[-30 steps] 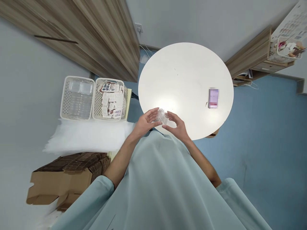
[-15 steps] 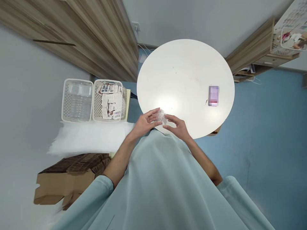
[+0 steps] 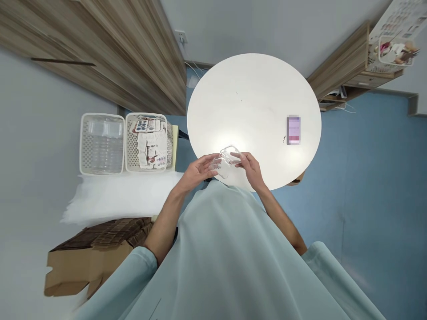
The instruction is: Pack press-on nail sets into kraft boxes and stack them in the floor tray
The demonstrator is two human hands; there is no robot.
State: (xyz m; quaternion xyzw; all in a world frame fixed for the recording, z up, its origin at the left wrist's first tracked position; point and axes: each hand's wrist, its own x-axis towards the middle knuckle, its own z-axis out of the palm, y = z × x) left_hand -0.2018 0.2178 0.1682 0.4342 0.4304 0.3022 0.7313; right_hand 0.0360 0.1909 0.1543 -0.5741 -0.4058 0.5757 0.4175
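Between my hands, over the near edge of the round white table, is a small clear plastic hinged box. Its two halves are spread apart, and nothing shows inside. My left hand grips the left half, thumb at the near side and fingers at the far side. The other half is pinched in my right hand, whose fingertips show through the clear plastic. A phone-like object, blurred out, lies on the right part of the table.
To the left stand a white basket of clear plastic boxes and another basket of printed cards. Nearer are a stack of white sheets and flattened brown cartons. A wooden cabinet is at the far right.
The clear box has been opened: its halves, close together before, are now apart. My right hand has tilted and moved slightly away from my left. The view has shifted a little.
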